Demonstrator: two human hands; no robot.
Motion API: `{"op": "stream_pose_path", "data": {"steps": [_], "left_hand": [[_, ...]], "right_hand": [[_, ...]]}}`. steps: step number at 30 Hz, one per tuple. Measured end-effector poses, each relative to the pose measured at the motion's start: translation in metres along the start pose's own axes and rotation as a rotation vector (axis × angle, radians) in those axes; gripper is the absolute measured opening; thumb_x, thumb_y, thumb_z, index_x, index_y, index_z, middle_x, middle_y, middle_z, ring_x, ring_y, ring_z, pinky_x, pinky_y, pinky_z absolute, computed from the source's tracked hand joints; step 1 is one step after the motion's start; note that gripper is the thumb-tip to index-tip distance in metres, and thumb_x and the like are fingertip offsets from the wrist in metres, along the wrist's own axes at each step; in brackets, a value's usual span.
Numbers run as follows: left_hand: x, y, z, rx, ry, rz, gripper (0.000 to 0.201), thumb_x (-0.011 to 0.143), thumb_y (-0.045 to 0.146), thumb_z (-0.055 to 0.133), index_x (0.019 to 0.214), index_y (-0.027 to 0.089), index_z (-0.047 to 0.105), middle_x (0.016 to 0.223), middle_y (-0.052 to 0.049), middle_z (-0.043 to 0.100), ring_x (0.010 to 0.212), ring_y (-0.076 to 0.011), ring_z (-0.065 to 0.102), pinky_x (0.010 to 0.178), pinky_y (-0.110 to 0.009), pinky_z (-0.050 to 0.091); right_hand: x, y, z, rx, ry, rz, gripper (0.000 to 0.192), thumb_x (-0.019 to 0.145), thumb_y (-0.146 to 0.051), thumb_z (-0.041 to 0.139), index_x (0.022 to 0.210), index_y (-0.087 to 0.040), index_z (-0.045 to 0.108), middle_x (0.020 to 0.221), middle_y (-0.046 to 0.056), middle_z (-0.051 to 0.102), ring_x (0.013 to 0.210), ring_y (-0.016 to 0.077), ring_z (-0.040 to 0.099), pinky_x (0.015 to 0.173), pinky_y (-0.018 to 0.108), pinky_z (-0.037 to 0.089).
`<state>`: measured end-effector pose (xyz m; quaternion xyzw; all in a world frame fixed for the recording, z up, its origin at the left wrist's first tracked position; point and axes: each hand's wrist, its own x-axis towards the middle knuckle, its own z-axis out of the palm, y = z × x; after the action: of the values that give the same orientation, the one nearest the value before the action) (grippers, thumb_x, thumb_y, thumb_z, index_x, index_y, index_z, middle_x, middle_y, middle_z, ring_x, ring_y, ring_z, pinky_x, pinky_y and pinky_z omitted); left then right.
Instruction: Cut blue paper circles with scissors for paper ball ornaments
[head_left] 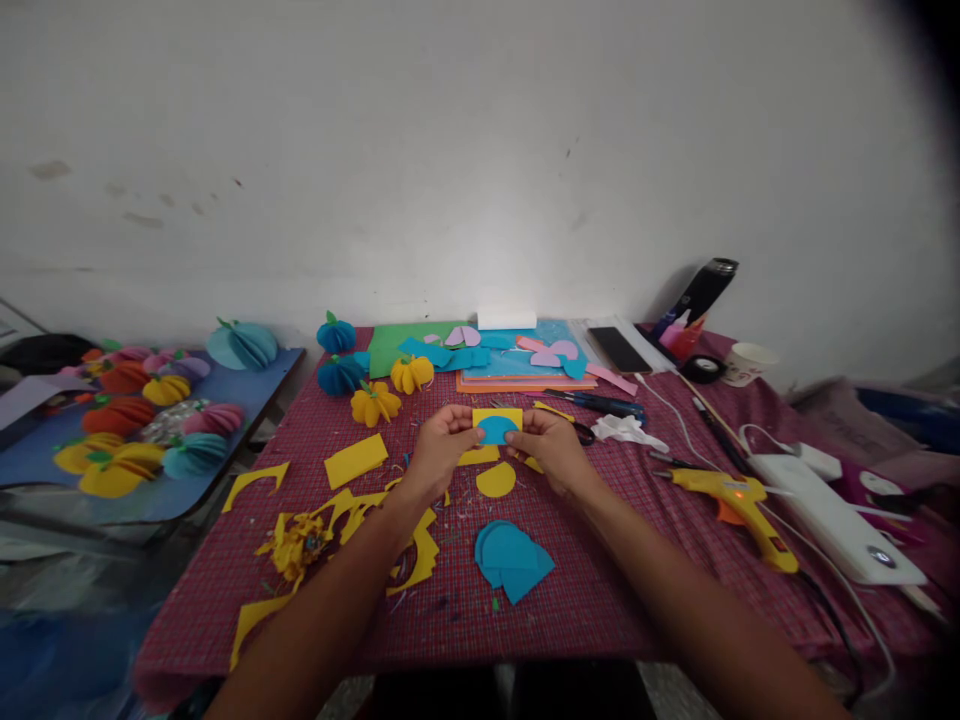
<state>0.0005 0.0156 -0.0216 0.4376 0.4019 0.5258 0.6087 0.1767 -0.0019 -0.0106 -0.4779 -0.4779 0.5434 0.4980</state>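
Observation:
Between my two hands is a yellow paper rectangle with a blue paper half-circle lying against its face. My left hand pinches the left side of both, thumb on the blue piece. On the right side, my right hand grips them the same way. Just below lies a yellow paper half-circle on the tablecloth. Nearer to me is a small pile of blue paper pieces. Yellow cut-out scraps spread beside my left forearm, and a folded yellow paper sits left of that hand.
A yellow glue gun with a lit orange light lies at right, near a white power strip and cables. Paper pumpkins stand at back left; more fill a blue table. A phone and black bottle are behind.

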Motion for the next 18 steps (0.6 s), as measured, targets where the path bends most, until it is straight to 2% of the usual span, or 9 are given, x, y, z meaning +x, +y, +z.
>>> {"op": "stream_pose_path", "data": {"steps": [3, 6, 11, 15, 18], "left_hand": [[-0.002, 0.001, 0.000, -0.001, -0.012, 0.002, 0.035, 0.063, 0.023, 0.078, 0.092, 0.016, 0.060, 0.080, -0.002, 0.065, 0.069, -0.0121, 0.060, 0.064, -0.025, 0.050], [-0.005, 0.002, 0.001, -0.004, -0.087, -0.015, 0.036, 0.066, 0.027, 0.078, 0.096, 0.017, 0.060, 0.086, -0.003, 0.065, 0.072, -0.0129, 0.061, 0.066, -0.027, 0.050], [-0.010, 0.000, 0.004, 0.064, -0.215, -0.084, 0.030, 0.072, 0.034, 0.073, 0.093, 0.014, 0.065, 0.072, -0.003, 0.064, 0.059, -0.0111, 0.057, 0.056, -0.024, 0.044], [-0.011, -0.001, 0.007, 0.087, -0.203, -0.056, 0.025, 0.073, 0.035, 0.071, 0.085, 0.013, 0.066, 0.068, -0.004, 0.064, 0.056, -0.0109, 0.055, 0.054, -0.024, 0.043], [-0.011, 0.000, 0.007, 0.069, -0.150, -0.018, 0.027, 0.070, 0.035, 0.073, 0.084, 0.013, 0.067, 0.066, -0.003, 0.063, 0.054, -0.0109, 0.054, 0.052, -0.024, 0.043]], "right_hand": [[0.001, 0.001, -0.001, 0.007, -0.001, -0.004, 0.022, 0.065, -0.028, 0.075, 0.078, -0.016, 0.062, 0.059, -0.001, 0.066, 0.047, 0.0100, 0.054, 0.046, 0.021, 0.040], [0.000, -0.001, 0.001, 0.012, 0.000, -0.013, 0.022, 0.064, -0.027, 0.075, 0.077, -0.016, 0.061, 0.058, -0.002, 0.065, 0.046, 0.0096, 0.053, 0.046, 0.021, 0.039], [-0.005, -0.005, 0.006, 0.041, -0.025, -0.036, 0.021, 0.064, -0.028, 0.075, 0.073, -0.016, 0.060, 0.057, -0.003, 0.063, 0.049, 0.0111, 0.055, 0.050, 0.023, 0.042], [-0.007, -0.007, 0.009, 0.031, -0.053, -0.066, 0.021, 0.066, -0.028, 0.075, 0.076, -0.016, 0.061, 0.060, -0.002, 0.064, 0.051, 0.0109, 0.056, 0.050, 0.022, 0.041], [-0.007, -0.008, 0.006, 0.040, -0.089, -0.079, 0.023, 0.072, -0.032, 0.072, 0.085, -0.016, 0.064, 0.062, -0.001, 0.065, 0.053, 0.0110, 0.056, 0.051, 0.022, 0.042]]}}
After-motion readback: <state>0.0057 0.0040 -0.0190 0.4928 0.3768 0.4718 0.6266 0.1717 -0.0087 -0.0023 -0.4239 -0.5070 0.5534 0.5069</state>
